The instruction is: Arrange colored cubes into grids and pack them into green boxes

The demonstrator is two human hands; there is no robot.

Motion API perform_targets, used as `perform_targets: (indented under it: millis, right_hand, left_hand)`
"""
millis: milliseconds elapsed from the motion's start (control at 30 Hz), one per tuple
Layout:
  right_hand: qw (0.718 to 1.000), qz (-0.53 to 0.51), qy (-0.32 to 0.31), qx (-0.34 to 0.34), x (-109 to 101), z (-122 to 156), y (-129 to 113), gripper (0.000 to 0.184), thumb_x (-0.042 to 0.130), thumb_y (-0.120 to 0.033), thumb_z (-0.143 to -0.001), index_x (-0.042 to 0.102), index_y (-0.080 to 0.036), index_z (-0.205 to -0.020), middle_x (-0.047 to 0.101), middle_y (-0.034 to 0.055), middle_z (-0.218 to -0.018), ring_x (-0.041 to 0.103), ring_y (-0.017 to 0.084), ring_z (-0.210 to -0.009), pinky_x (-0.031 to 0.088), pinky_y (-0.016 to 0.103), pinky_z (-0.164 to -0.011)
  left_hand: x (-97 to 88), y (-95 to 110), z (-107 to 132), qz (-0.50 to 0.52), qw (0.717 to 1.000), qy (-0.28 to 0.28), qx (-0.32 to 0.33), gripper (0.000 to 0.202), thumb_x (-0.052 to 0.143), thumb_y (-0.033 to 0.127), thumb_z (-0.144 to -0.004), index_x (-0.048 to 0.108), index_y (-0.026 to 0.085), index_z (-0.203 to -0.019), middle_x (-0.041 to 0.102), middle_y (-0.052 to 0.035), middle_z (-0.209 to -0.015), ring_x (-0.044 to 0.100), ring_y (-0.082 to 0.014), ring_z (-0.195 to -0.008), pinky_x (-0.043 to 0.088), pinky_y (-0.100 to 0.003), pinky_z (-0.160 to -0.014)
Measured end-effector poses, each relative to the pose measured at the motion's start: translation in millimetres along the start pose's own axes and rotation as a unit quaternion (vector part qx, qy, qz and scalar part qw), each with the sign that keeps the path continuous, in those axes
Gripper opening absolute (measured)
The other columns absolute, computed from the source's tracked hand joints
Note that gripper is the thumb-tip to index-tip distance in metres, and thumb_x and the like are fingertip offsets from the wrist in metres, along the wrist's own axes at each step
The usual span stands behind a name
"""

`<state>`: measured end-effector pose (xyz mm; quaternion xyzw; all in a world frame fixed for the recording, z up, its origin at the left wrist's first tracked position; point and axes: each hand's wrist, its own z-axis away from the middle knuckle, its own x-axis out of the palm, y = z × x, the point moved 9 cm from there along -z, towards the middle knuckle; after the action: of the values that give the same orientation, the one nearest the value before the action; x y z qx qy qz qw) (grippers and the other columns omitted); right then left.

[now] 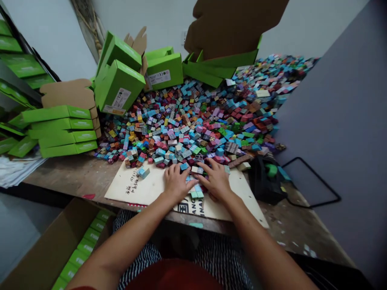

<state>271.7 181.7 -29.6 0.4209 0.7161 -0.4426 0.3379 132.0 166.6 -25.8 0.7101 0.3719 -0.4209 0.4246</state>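
On a cream cardboard sheet (145,189) lies a small cluster of light-blue blocks (197,192), set side by side between my hands. My left hand (177,183) is at the left of this cluster, its fingers bent and its thumb against the blocks. A blue block (184,166) is by its fingertips. From the right, my right hand (216,179) curls round the cluster, with thumb and fingers at a pale patterned block (198,170). The undersides of both hands are hidden. One loose light-blue block (143,172) rests on the sheet further left.
A large heap of small patterned blocks (181,121) spreads behind the sheet. Green boxes (121,88) stand behind it, with more green boxes (66,135) stacked at left. A black tape dispenser (267,181) sits at right. Below left is a carton (39,245) of green boxes.
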Motion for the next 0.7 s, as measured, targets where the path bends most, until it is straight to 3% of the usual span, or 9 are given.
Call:
perform_targets:
  millis: [133,233,333,433,567,700]
  right_hand:
    - [0.986,-0.144,-0.054,-0.06,-6.4,1.6,0.2,0.034,0.053,-0.037,-0.087,0.064,-0.028,-0.117,0.055,0.0078,-0.132,0.049,0.029,-0.119,0.041,0.05,-0.097]
    - [0.98,-0.195,-0.032,-0.028,-25.5,28.6,18.1,0.043,0.047,-0.04,-0.09,0.051,-0.031,-0.132,0.057,0.0054,-0.13,0.05,0.025,-0.121,0.04,0.047,-0.101]
    - [0.992,-0.128,0.003,0.009,-34.4,62.5,22.7,0.057,0.051,-0.049,-0.087,0.041,-0.031,-0.14,0.041,0.0094,-0.144,0.039,0.031,-0.13,0.037,0.052,-0.103]
    - [0.997,-0.074,-0.002,-0.015,-25.5,82.3,0.7,0.068,0.057,-0.052,-0.083,0.034,-0.033,-0.144,0.023,0.0096,-0.152,0.028,0.037,-0.135,0.034,0.058,-0.104]
    - [0.996,-0.066,0.042,-0.033,-27.2,77.8,-16.6,0.054,0.051,-0.04,-0.09,0.037,-0.035,-0.142,0.039,0.0086,-0.142,0.039,0.032,-0.127,0.038,0.053,-0.101]
    - [0.996,-0.066,0.052,-0.01,-37.7,49.7,-5.8,0.046,0.049,-0.041,-0.09,0.045,-0.038,-0.136,0.048,0.0071,-0.135,0.046,0.031,-0.119,0.041,0.053,-0.096]
  left_hand:
    - [1.5,7.9,6.1,0.047,0.999,-0.005,0.002,0.047,0.054,0.05,-0.088,0.059,0.019,-0.122,0.053,-0.0142,-0.124,0.037,-0.0348,-0.125,0.034,-0.054,-0.102]
    - [-7.8,14.4,28.0,0.116,0.992,0.009,0.046,0.039,0.05,0.044,-0.092,0.058,0.023,-0.123,0.051,-0.0111,-0.13,0.031,-0.0323,-0.132,0.031,-0.054,-0.107]
    - [-9.3,15.0,48.8,0.135,0.988,-0.024,0.066,0.066,0.058,0.062,-0.081,0.047,0.027,-0.135,0.035,-0.0114,-0.146,0.019,-0.0368,-0.139,0.025,-0.061,-0.107]
    - [-0.4,16.1,54.9,0.115,0.986,-0.087,0.088,0.086,0.067,0.071,-0.066,0.042,0.031,-0.138,0.022,-0.0132,-0.153,0.014,-0.0404,-0.14,0.023,-0.066,-0.104]
    - [4.7,7.6,44.1,0.117,0.981,-0.117,0.104,0.069,0.069,0.056,-0.075,0.048,0.029,-0.134,0.031,-0.0136,-0.15,0.021,-0.0341,-0.14,0.026,-0.059,-0.107]
    - [-3.9,1.0,34.0,0.135,0.977,-0.101,0.13,0.074,0.069,0.059,-0.074,0.044,0.03,-0.137,0.032,-0.0113,-0.149,0.02,-0.033,-0.14,0.028,-0.058,-0.107]
